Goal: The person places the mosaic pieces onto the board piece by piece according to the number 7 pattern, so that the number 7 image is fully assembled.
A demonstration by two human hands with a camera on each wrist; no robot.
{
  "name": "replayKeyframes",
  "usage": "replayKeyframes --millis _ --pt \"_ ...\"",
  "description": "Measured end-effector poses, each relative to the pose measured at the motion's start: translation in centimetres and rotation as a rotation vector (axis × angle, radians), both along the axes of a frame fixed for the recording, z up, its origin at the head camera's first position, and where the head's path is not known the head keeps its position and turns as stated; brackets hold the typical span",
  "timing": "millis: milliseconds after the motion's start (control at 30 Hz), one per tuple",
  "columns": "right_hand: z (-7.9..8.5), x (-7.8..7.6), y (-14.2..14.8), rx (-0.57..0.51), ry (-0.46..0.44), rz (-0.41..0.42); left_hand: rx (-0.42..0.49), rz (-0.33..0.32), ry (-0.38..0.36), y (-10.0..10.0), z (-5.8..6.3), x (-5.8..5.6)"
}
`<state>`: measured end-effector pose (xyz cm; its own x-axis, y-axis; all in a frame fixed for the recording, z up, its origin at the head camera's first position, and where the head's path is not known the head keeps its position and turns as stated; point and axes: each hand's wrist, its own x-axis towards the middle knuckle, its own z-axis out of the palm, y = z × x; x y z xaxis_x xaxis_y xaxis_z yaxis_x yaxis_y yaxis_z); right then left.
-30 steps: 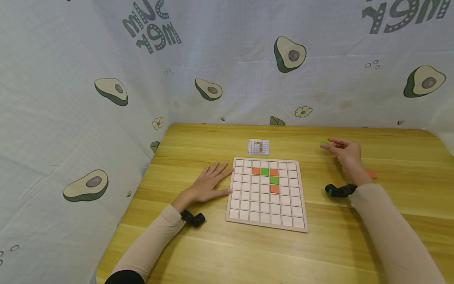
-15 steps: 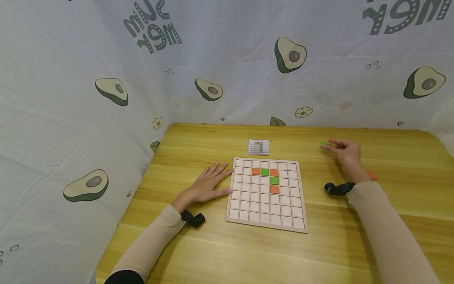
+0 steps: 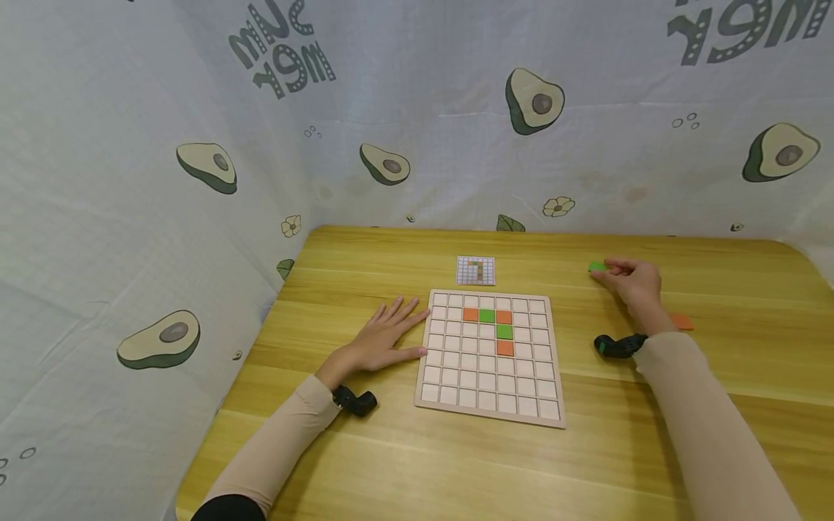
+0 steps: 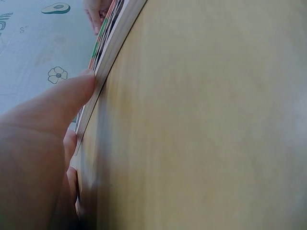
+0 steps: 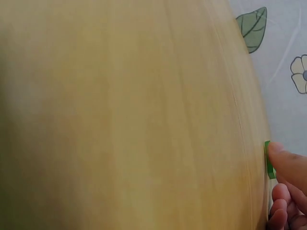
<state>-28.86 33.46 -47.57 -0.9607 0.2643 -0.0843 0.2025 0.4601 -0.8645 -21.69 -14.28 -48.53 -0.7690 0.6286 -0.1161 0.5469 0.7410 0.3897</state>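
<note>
A square wooden grid board (image 3: 456, 376) lies mid-table, with orange and green square tiles in its cells forming a row and a column down from the row's right end. My left hand (image 3: 376, 341) rests flat with fingers spread, its fingertips touching the board's left edge; the left wrist view shows the thumb (image 4: 72, 98) against that edge. Right of the board, my right hand (image 3: 635, 286) pinches a green square tile (image 3: 596, 267) between thumb and fingers. The same green tile (image 5: 269, 160) shows at the fingertips in the right wrist view.
Behind the board lies a small printed pattern card (image 3: 476, 270). An orange tile (image 3: 681, 321) sits on the table beside my right wrist, partly hidden by it. A white curtain with avocado prints (image 3: 456, 108) hangs at the table's back and left.
The green tile in my right hand has tipped so that more of its face shows, and the right forearm has shifted slightly left. My left hand and the board have stayed put.
</note>
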Motion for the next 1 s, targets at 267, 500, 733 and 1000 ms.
replayKeyframes --millis 267,500,733,1000 --pt "-0.21 -0.04 0.22 0.067 0.002 0.029 -0.018 0.006 -0.018 0.06 -0.03 -0.04" --pt "-0.21 -0.15 0.25 0.104 -0.002 0.035 -0.007 0.006 -0.006 0.07 -0.05 -0.05" --pt "0.03 -0.05 0.17 0.120 -0.004 0.039 -0.009 0.008 -0.001 0.05 0.05 0.05" --pt "0.08 -0.15 0.14 0.143 0.003 0.072 0.005 0.001 0.012 0.04 0.10 0.15"
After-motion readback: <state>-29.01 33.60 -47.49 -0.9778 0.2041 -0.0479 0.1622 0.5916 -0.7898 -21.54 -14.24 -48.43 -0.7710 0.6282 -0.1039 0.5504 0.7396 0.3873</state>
